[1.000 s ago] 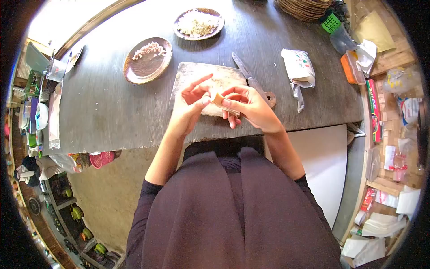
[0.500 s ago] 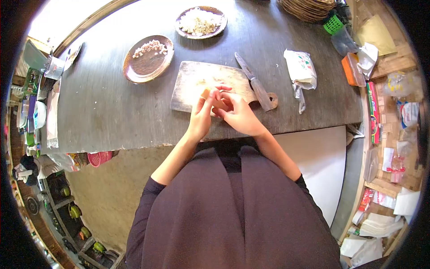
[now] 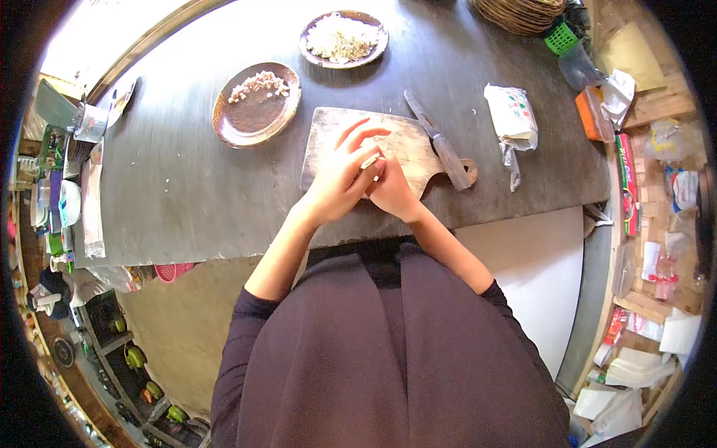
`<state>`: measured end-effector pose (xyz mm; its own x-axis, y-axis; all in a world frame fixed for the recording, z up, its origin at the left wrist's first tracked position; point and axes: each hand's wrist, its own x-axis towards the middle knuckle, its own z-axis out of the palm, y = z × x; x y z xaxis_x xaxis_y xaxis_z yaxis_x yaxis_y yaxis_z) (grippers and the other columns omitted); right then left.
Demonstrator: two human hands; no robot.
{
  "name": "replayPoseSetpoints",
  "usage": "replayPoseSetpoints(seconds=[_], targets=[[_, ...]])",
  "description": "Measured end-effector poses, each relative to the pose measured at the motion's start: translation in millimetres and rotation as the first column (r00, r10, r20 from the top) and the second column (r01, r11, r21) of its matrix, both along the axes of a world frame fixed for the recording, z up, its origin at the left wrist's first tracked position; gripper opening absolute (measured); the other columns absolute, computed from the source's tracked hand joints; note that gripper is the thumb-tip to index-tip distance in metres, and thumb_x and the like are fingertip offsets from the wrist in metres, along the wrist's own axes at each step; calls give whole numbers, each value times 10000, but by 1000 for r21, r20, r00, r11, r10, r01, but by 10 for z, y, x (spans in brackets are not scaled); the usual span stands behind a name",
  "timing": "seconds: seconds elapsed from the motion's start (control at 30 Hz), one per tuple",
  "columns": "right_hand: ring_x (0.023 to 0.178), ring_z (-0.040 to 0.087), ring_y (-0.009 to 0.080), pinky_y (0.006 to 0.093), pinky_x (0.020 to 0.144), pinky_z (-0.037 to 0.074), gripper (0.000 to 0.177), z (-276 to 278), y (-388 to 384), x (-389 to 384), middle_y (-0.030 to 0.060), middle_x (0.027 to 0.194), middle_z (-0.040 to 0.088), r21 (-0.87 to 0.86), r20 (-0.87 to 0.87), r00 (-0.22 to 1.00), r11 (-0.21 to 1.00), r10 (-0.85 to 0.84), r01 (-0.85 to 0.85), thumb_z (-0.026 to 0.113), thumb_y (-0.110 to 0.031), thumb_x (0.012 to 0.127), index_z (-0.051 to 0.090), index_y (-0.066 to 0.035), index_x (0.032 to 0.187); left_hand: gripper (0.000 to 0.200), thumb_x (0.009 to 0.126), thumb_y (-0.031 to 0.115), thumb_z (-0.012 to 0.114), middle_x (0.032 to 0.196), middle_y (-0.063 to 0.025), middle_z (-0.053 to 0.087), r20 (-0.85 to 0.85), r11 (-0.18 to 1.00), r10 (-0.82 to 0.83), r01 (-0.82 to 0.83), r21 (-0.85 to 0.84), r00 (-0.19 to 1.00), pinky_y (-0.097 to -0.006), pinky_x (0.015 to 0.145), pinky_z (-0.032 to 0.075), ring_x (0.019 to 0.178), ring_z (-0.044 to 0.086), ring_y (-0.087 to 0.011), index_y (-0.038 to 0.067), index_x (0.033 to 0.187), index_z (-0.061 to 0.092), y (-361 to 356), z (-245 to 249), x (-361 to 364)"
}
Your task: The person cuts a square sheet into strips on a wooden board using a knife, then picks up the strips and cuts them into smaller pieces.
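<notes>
Above the near part of a wooden cutting board (image 3: 328,134), my left hand (image 3: 343,175) and my right hand (image 3: 392,190) meet. Small pale bits (image 3: 370,160) show between the fingers where they touch; what they are is too small to tell. Some fingers of my left hand stretch out over the board, while its thumb side presses against my right hand. My right hand's fingers are bent and partly hidden behind the left. A knife (image 3: 437,138) lies across the board's right side, near its handle hole.
Behind the board are a brown plate (image 3: 254,119) with chopped pinkish pieces and another plate (image 3: 343,39) with pale chopped pieces. A white plastic packet (image 3: 512,116) lies to the right. An orange container (image 3: 594,113) and a green basket (image 3: 560,39) stand at the right edge.
My left hand has turned over, with its fingers spread upward and across my right hand. A yellowish piece seen at my left fingers earlier no longer shows. The view has shifted slightly.
</notes>
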<state>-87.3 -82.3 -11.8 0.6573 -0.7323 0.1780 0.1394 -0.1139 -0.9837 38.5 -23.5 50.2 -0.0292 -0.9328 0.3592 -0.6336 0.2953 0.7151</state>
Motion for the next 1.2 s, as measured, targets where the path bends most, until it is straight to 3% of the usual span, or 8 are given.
replayPoseSetpoints(seconds=[0.33, 0.53, 0.67, 0.7, 0.77, 1.03, 1.1, 1.2], targets=[[771, 681, 183, 342, 667, 527, 102, -11, 7, 152, 105, 787, 688, -186, 19, 991, 973, -132, 133, 677, -81, 764, 643, -13, 832, 160, 998, 162, 546, 1352, -132, 599, 45, 989, -139, 137, 49, 989, -509, 1167, 314, 1421, 402, -385, 24, 999, 626, -58, 15, 163], [830, 651, 154, 327, 702, 519, 109, -675, 55, 191, 87, 852, 678, -115, -45, 967, 963, -251, 245, 702, -71, 820, 633, -17, 885, 163, 961, 177, 612, 1251, -111, 638, 4, 987, -156, 156, 37, 988, -502, 1117, 368, 1350, 462, -382, 31, 1018, 655, -180, -302, 224], [745, 688, 191, 344, 657, 533, 85, -214, 156, 274, 97, 787, 705, -98, -124, 940, 947, -317, 306, 689, -95, 768, 653, -37, 819, 169, 981, 166, 579, 1303, -122, 635, 17, 981, -182, 180, 73, 983, -502, 1146, 345, 1370, 455, -378, 17, 993, 659, -159, -112, 237], [747, 694, 194, 346, 654, 534, 80, -184, 158, 297, 101, 792, 709, -112, -39, 940, 937, -338, 332, 689, -96, 770, 657, -42, 820, 169, 977, 161, 586, 1303, -120, 635, 21, 976, -207, 206, 66, 978, -498, 1144, 348, 1367, 458, -375, 17, 1006, 670, -162, -85, 247], [752, 701, 197, 347, 652, 536, 75, -218, 153, 324, 106, 797, 714, -140, 56, 934, 923, -354, 358, 688, -96, 771, 661, -47, 821, 170, 974, 153, 591, 1301, -118, 636, 16, 976, -202, 200, 88, 979, -496, 1144, 350, 1365, 461, -372, 17, 1028, 677, -192, -158, 268], [767, 710, 199, 349, 652, 539, 82, -523, 133, 391, 116, 802, 716, -176, 49, 943, 926, -330, 333, 686, -93, 771, 663, -40, 829, 203, 978, 156, 587, 1272, -115, 642, -37, 960, -246, 248, 126, 969, -473, 1145, 354, 1362, 465, -359, 10, 1080, 683, -247, -156, 321], [765, 713, 201, 350, 650, 539, 86, -488, 78, 386, 119, 790, 713, -236, 37, 946, 917, -323, 323, 681, -87, 773, 667, -32, 837, 134, 927, 135, 635, 1213, -108, 650, -13, 964, -260, 261, 51, 965, -473, 1087, 398, 1292, 516, -342, 29, 997, 676, -239, -85, 333], [738, 700, 197, 345, 639, 533, 92, -408, 47, 354, 117, 753, 693, -261, -14, 949, 917, -316, 302, 685, -81, 772, 665, -20, 837, 142, 938, 140, 626, 1202, -121, 647, -89, 957, -252, 262, 126, 964, -452, 1071, 406, 1256, 534, -327, 16, 991, 671, -279, -205, 377]])
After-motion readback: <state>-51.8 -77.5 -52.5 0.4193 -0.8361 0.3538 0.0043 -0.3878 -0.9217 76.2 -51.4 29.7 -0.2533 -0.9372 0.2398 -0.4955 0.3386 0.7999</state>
